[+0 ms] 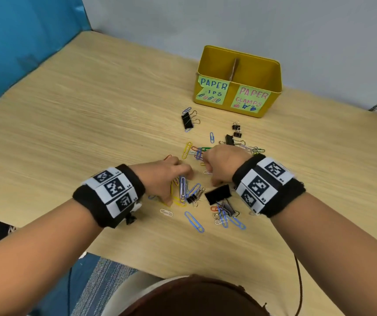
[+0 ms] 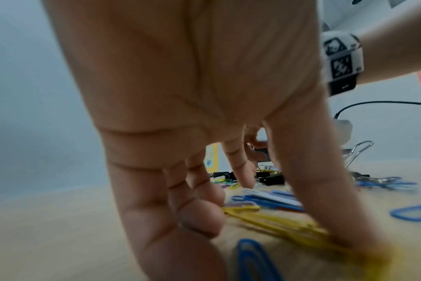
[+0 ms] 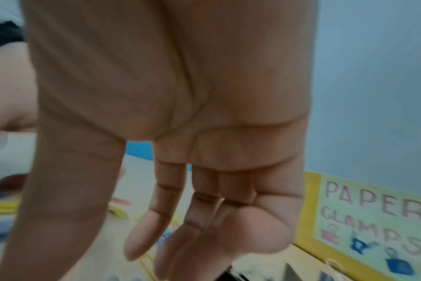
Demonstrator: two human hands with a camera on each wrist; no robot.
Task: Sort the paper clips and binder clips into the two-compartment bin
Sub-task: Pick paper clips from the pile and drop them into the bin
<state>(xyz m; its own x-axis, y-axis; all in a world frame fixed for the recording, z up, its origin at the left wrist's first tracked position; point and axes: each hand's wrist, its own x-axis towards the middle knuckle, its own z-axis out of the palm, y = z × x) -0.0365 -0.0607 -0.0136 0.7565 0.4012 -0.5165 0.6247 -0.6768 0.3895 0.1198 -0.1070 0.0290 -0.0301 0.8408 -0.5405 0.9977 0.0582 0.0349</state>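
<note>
A yellow two-compartment bin (image 1: 229, 96) stands at the back right, labelled for paper clips on the left and "PAPER CLAMPS" (image 3: 373, 214) on the right. Coloured paper clips and black binder clips lie scattered in front of it. My left hand (image 1: 178, 188) reaches down onto a cluster of clips with fingers nearly straight; its thumb presses on a yellow paper clip (image 2: 289, 224). My right hand (image 1: 212, 172) hovers just right of it, fingers hanging loose and holding nothing (image 3: 89, 252). A large black binder clip (image 1: 218, 194) lies right below its thumb.
Another black binder clip (image 1: 187, 120) and two small ones (image 1: 236, 130) lie nearer the bin. A long blue paper clip (image 1: 194, 222) lies toward me. A blue panel (image 1: 23, 42) borders the table on the left, a grey wall behind. A cable (image 1: 299, 281) hangs at the near edge.
</note>
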